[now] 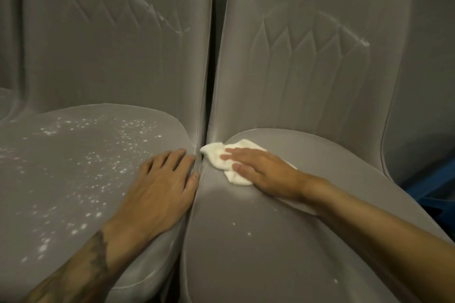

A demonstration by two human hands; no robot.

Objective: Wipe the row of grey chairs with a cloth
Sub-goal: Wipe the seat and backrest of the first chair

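**Two grey moulded plastic chairs, seen from above.** The chairs stand side by side, parted by a narrow dark gap down the middle of the frame. The left chair (73,167) fills the left half. Its seat carries a scatter of white specks (93,155) (densest at centre left and lower left). The right chair (258,241) fills the right half, and its seat shows only a few specks, toward the lower centre. Faint zigzag smear marks (307,39) cross each backrest in the upper frame.

The small crumpled white cloth (214,152) lies at centre frame on the right chair's seat, at its inner rear corner just beside the gap. The right hand (263,172) lies palm down on the cloth, fingers (234,155) straight and close together, pressing it against the seat. The left hand (162,187) rests palm down on the inner edge of the left chair's seat, its fingers (172,160) slightly spread, holding nothing, the tips at the gap. The left forearm, lower left, bears a dark tattoo (93,261). A blue object (430,179) shows at the right edge, and what it is cannot be told.
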